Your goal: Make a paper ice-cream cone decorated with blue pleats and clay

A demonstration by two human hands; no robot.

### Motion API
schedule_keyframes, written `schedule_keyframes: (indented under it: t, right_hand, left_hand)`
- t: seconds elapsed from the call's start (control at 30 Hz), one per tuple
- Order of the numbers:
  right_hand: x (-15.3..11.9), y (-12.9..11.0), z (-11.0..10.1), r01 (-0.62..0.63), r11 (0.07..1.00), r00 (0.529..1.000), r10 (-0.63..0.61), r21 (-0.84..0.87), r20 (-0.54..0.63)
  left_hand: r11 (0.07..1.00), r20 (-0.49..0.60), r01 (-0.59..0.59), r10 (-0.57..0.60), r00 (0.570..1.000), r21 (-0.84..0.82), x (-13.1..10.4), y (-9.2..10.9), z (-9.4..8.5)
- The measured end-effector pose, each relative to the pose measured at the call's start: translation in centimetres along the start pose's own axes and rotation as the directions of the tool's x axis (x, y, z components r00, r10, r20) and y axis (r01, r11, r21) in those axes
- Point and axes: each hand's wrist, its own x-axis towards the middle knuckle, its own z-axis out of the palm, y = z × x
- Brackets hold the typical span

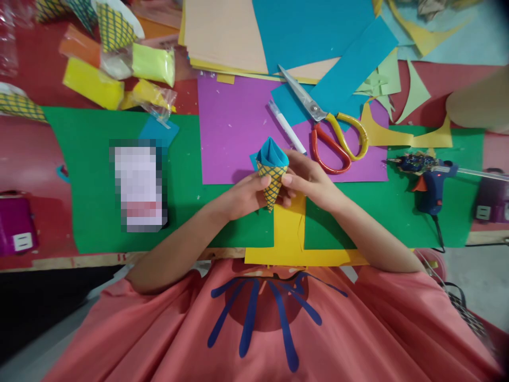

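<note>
A small yellow cone (pixel 272 183) with a dark crisscross pattern is held upright, point down, in front of me. Folded blue paper (pixel 272 153) stands up out of its open top. My left hand (pixel 249 195) grips the cone's left side, thumb on the front. From the right, my right hand (pixel 310 179) holds it too, with the thumb at its edge and the other fingers partly hidden behind. Beneath my hands lie a green sheet (pixel 234 228) and a yellow paper strip (pixel 289 225).
Scissors (pixel 314 110) and a white pen (pixel 287 126) lie on a purple sheet (pixel 230 127). A blue glue gun (pixel 431 185) is at right, a blurred phone (pixel 139 183) at left. Clay packets (pixel 93 82), paper sheets (pixel 225 34) and scraps (pixel 413 90) lie farther back.
</note>
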Motion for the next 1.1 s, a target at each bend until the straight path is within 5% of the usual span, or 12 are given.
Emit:
schedule_keyframes:
  t: [0.07, 0.17, 0.27, 0.37, 0.47, 0.57, 0.73, 0.83, 0.93, 1.1]
  right_hand:
    - [-0.1, 0.2, 0.4, -0.034, 0.999, 0.996, 0.031, 0.04, 0.082]
    - [-0.2, 0.4, 0.3, 0.078, 0.995, 0.996, -0.08, -0.067, -0.035]
    - [-0.4, 0.6, -0.4, 0.23, 0.91, 0.92, -0.319, -0.345, -0.229]
    - [-0.7, 0.8, -0.9, 0.282, 0.791, 0.846, -0.472, -0.542, -0.249]
    - [-0.9, 1.2, -0.7, 0.228, 0.776, 0.873, -0.43, -0.588, -0.23]
    - [-0.9, 1.7, 0.5, 0.141, 0.848, 0.92, -0.303, -0.511, -0.248]
    - [-0.8, 1.8, 2.5, 0.021, 0.982, 0.984, -0.053, -0.187, -0.17]
    - [-0.8, 1.6, 2.9, -0.07, 0.985, 0.995, 0.059, -0.155, -0.074]
    - [-0.8, 1.8, 3.0, -0.03, 0.968, 0.993, 0.002, -0.248, -0.115]
    - [-1.2, 1.9, 2.7, 0.128, 0.858, 0.972, -0.207, -0.498, -0.108]
  left_hand:
    - [0.997, 0.008, 0.024, -0.025, 1.0, 0.076, -0.1, -0.2, 0.0]
    - [0.981, -0.019, -0.025, 0.029, 0.999, 0.19, 0.0, 0.0, -0.1]
    - [0.957, -0.077, -0.135, 0.16, 0.984, 0.257, 0.0, 0.7, -0.5]
    - [0.907, -0.14, -0.284, 0.339, 0.93, 0.31, 0.0, 1.2, -1.3]
    - [0.786, -0.052, -0.461, 0.526, 0.849, 0.412, -0.1, 1.0, -1.7]
    - [0.723, -0.033, -0.475, 0.565, 0.825, 0.501, -0.3, 0.5, -1.5]
    - [0.691, 0.044, -0.516, 0.577, 0.816, 0.507, -1.0, 0.1, -0.5]
    - [0.726, 0.048, -0.492, 0.538, 0.841, 0.481, -1.4, 0.1, -0.1]
    - [0.702, 0.049, -0.5, 0.556, 0.83, 0.506, -1.3, 0.0, 0.0]
    - [0.596, 0.035, -0.57, 0.673, 0.739, 0.565, -0.9, -0.1, 0.5]
